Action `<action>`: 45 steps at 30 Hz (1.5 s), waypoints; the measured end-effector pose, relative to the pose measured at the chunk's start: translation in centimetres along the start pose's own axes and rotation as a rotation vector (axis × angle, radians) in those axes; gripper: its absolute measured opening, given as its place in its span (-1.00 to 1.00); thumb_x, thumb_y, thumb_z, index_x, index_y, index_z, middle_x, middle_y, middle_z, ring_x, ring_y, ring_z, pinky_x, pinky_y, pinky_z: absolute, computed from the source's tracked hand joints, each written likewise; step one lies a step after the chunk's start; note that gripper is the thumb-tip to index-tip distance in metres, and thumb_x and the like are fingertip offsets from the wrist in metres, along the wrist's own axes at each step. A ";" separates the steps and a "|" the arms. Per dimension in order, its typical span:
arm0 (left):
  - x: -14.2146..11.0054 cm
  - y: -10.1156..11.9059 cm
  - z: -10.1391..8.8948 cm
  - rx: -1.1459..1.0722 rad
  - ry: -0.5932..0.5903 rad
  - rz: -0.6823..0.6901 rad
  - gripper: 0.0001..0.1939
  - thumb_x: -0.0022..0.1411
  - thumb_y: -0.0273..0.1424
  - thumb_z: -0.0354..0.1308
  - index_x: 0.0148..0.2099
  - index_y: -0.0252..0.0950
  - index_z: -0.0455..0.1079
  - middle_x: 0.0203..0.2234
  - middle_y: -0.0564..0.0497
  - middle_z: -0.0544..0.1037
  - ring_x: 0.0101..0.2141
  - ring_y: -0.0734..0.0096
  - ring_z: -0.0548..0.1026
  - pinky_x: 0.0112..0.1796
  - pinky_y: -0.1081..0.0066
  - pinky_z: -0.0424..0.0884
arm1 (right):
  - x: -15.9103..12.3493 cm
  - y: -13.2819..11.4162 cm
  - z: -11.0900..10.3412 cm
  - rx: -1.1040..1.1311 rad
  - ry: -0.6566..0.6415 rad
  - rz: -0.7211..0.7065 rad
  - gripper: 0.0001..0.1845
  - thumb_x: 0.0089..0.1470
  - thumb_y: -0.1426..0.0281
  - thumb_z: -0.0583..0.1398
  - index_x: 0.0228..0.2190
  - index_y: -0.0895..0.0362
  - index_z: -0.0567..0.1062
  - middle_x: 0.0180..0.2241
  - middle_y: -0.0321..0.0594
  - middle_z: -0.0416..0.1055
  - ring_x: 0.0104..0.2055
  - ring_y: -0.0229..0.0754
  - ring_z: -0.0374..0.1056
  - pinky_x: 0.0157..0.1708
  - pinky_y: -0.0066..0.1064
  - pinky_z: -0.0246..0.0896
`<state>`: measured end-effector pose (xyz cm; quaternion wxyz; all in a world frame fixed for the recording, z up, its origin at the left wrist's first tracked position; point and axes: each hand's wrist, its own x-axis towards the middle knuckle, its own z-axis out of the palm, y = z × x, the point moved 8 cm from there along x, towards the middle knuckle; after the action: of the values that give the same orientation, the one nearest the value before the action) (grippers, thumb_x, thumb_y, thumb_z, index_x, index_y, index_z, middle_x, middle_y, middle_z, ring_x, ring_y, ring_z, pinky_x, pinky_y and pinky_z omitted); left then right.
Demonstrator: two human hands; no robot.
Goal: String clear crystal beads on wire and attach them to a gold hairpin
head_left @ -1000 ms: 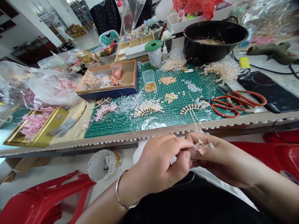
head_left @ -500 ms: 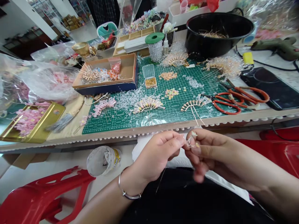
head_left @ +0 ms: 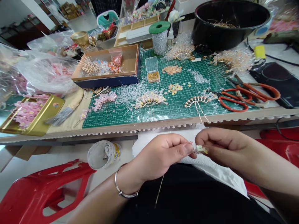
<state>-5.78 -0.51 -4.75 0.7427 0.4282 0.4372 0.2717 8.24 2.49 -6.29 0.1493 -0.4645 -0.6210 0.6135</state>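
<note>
Over my lap, in front of the table edge, my left hand (head_left: 161,155) and my right hand (head_left: 219,146) meet fingertip to fingertip. Both pinch a small beaded flower piece (head_left: 200,149), pale yellow and clear. A thin gold wire (head_left: 159,189) hangs down from my left hand over the dark cloth of my lap. A silver bangle (head_left: 120,188) circles my left wrist. White tissue (head_left: 210,168) lies under the hands.
A green cutting mat (head_left: 177,105) holds loose beads, gold fan-shaped hair combs (head_left: 197,101) and orange pliers (head_left: 233,104). A brown box (head_left: 107,67), a gold tray (head_left: 35,116) of pink flowers, a black pot (head_left: 231,21) stand around. A red stool (head_left: 39,193) and a plastic jar (head_left: 102,154) sit below left.
Both hands have dropped slightly toward my lap and the right fingers have curled tighter around the beaded piece. The view has shifted down a little.
</note>
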 end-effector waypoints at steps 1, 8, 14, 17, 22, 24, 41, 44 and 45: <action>0.0 0.0 0.0 0.022 -0.012 0.001 -0.62 0.30 -0.09 0.19 -0.30 -0.35 0.48 -0.64 0.18 0.16 -0.57 0.57 0.05 -0.52 0.43 -0.05 | 0.0 0.1 0.0 0.020 -0.002 0.018 -0.83 0.15 0.22 0.24 -0.40 0.03 0.54 -0.48 -0.34 0.34 -0.48 -0.26 0.09 -0.49 -0.42 -0.02; 0.4 -0.1 0.0 0.074 -0.002 -0.002 -0.61 0.24 -0.06 0.25 -0.34 -0.33 0.51 -0.47 0.03 0.45 -0.42 0.48 0.29 -0.39 0.46 0.19 | -0.1 0.0 0.7 0.095 -0.200 0.109 -0.59 0.08 -0.04 0.29 -0.36 0.06 0.58 -0.47 -0.31 0.31 -0.46 -0.24 0.07 -0.49 -0.40 -0.04; 0.6 -0.6 -0.1 0.055 -0.013 -0.049 -0.79 0.29 -0.28 0.18 -0.27 -0.32 0.50 -0.53 0.09 0.41 -0.48 0.53 0.26 -0.44 0.48 0.18 | 0.1 1.4 1.0 0.313 -0.231 0.194 -0.66 0.01 0.07 0.39 -0.41 0.09 0.59 -0.60 -0.42 0.17 -0.56 -0.35 -0.08 -0.58 -0.45 -0.25; 0.6 -0.9 0.0 0.055 -0.109 -0.093 -0.89 0.25 -0.36 0.22 -0.21 -0.30 0.46 -0.57 0.17 0.32 -0.54 0.58 0.17 -0.49 0.50 0.10 | 0.3 2.0 1.4 0.430 -0.246 0.233 -0.62 -0.01 0.05 0.40 -0.45 0.12 0.57 -0.65 -0.48 0.05 -0.62 -0.39 -0.22 -0.63 -0.45 -0.39; 0.7 -1.1 -0.2 0.086 -0.157 -0.140 -0.73 0.21 -0.20 0.30 -0.17 -0.27 0.42 -0.64 0.22 0.20 -0.60 0.58 0.06 -0.55 0.45 -0.05 | 0.2 2.3 1.6 0.449 -0.269 0.262 -0.63 0.01 0.07 0.40 -0.44 0.12 0.58 -0.63 -0.46 0.09 -0.62 -0.42 -0.21 -0.65 -0.47 -0.40; 0.9 -1.2 -0.3 0.067 -0.143 -0.137 -0.65 0.38 -0.13 0.04 -0.23 -0.30 0.46 -0.65 0.19 0.20 -0.60 0.55 0.08 -0.52 0.42 0.02 | 0.2 2.1 1.4 0.431 -0.265 0.251 -0.63 0.01 0.06 0.40 -0.42 0.12 0.58 -0.63 -0.47 0.07 -0.61 -0.41 -0.22 -0.64 -0.47 -0.39; 0.2 -1.3 1.0 -0.035 -0.118 -0.192 -0.78 0.08 -0.33 0.38 -0.29 -0.30 0.43 -0.51 0.16 0.41 -0.50 0.60 0.23 -0.45 0.49 0.11 | -0.8 2.6 0.9 0.090 -0.250 0.104 -0.53 0.09 -0.12 0.26 -0.36 0.03 0.50 -0.57 -0.44 0.06 -0.52 -0.30 -0.10 -0.54 -0.38 -0.26; 0.0 -0.9 0.5 0.086 -0.062 -0.178 -0.84 0.13 -0.34 0.33 -0.30 -0.31 0.46 -0.49 0.14 0.43 -0.46 0.57 0.26 -0.40 0.48 0.17 | -0.9 2.3 0.8 0.137 -0.244 0.128 -0.54 0.06 -0.10 0.30 -0.36 0.04 0.51 -0.55 -0.43 0.11 -0.50 -0.29 -0.05 -0.51 -0.39 -0.18; 0.0 -0.7 0.4 0.108 -0.049 -0.166 -0.85 0.15 -0.34 0.31 -0.30 -0.31 0.47 -0.47 0.11 0.46 -0.44 0.54 0.30 -0.37 0.47 0.20 | -0.9 2.2 0.8 0.148 -0.244 0.133 -0.55 0.06 -0.09 0.31 -0.36 0.04 0.52 -0.55 -0.42 0.12 -0.50 -0.29 -0.04 -0.51 -0.40 -0.16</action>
<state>-5.45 -0.99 -5.24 0.7489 0.4364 0.4672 0.1745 8.94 0.91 -8.11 0.0660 -0.4143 -0.5554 0.7180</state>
